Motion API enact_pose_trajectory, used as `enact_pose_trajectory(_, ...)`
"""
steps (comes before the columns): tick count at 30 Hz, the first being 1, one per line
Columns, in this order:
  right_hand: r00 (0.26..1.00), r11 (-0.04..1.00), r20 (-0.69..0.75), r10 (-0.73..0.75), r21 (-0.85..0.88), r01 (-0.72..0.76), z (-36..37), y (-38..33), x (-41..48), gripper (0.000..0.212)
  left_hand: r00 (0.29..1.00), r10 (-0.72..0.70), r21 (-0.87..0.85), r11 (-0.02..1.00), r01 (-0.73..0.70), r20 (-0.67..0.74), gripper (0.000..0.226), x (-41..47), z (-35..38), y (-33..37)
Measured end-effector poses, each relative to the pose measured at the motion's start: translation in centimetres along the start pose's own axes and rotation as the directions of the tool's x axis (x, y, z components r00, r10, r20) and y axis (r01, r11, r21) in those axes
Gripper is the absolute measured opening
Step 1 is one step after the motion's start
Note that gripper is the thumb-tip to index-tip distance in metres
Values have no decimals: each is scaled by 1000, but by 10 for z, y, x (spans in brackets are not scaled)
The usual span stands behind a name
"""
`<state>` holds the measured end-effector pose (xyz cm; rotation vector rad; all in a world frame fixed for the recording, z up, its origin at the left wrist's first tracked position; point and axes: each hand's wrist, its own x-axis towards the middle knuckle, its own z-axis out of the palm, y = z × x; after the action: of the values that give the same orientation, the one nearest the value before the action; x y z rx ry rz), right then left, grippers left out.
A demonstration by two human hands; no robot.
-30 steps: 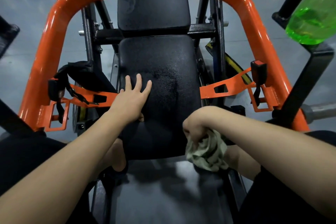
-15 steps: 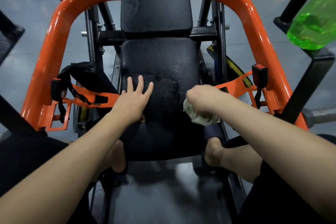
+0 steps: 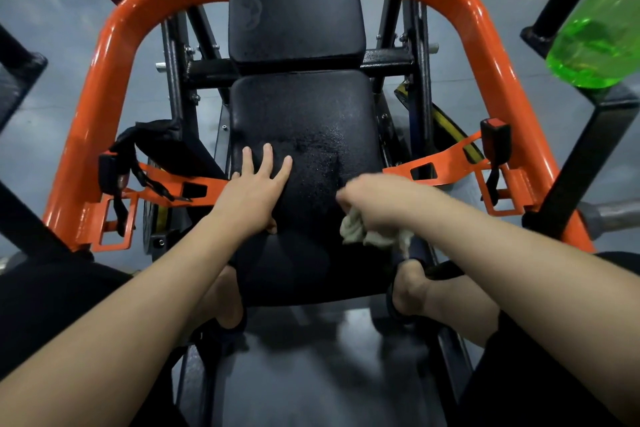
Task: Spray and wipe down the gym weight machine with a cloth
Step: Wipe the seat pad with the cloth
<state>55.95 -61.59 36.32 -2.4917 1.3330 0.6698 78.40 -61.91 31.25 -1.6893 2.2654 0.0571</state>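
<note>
right hand (image 3: 377, 199): blurred, knuckles up, curled round a bunched pale cloth (image 3: 363, 232), over the near right edge of the seat pad (image 3: 304, 107).
cloth: hanging out below the fist, touching the pad's right side.
left hand (image 3: 252, 194): flat on the left part of the same pad, fingers straight and slightly spread, holding nothing.
seat pad: black, with a sheen of fine droplets (image 3: 322, 149) in the middle, between the two hands and just beyond them.
back pad (image 3: 294, 0): black, beyond the seat pad, with a black crossbar (image 3: 384, 64) between the two.
frame (image 3: 104, 80): orange tube arching round both pads from left to right.
left strap (image 3: 173, 189): flat orange piece, running from the frame toward the left hand.
right strap (image 3: 446, 159): flat orange piece, with a black buckle (image 3: 496, 139) at its outer end near the frame.
spray bottle (image 3: 599, 38): translucent green, at the upper right edge, well apart from both hands, above a black post (image 3: 602, 135); resting on it or not, cannot tell.
feet: one at each side of the pad's near end, partly hidden.
</note>
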Motion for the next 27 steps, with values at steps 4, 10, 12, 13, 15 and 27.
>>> enact_pose_trajectory(4, 860, 954, -448, 245, 271, -131, -6, 40, 17, 26, 1000, -4, 4, 1000, 4, -16, 123, 0, 0, 0)
enact_pose_trajectory(10, 813, 928, -476, 336, 314, -200, 7, 28, 37, 28, 1000, -9, 9, 1000, 9, -14, 118, 0, 1, 0)
enact_pose_trajectory(12, 871, 924, -360, 334, 307, -227, 3, 21, 35, 52, 1000, -10, 13, 1000, 10, -17, 116, 0, 1, 0)
enact_pose_trajectory(13, 884, 928, -335, 326, 292, -231, 1, 20, 33, 58, 1000, -11, 12, 1000, 11, -16, 114, 0, 1, 0)
enact_pose_trajectory(15, 893, 948, -343, 291, 232, -219, 2, 20, 30, 56, 1000, -12, 12, 1000, 12, -15, 115, 1, 1, 1)
enact_pose_trajectory(27, 994, 992, -94, -47, 114, 58, 30, -21, 24, 38, 1000, -5, 14, 1000, 6, -15, 119, 1, 4, -1)
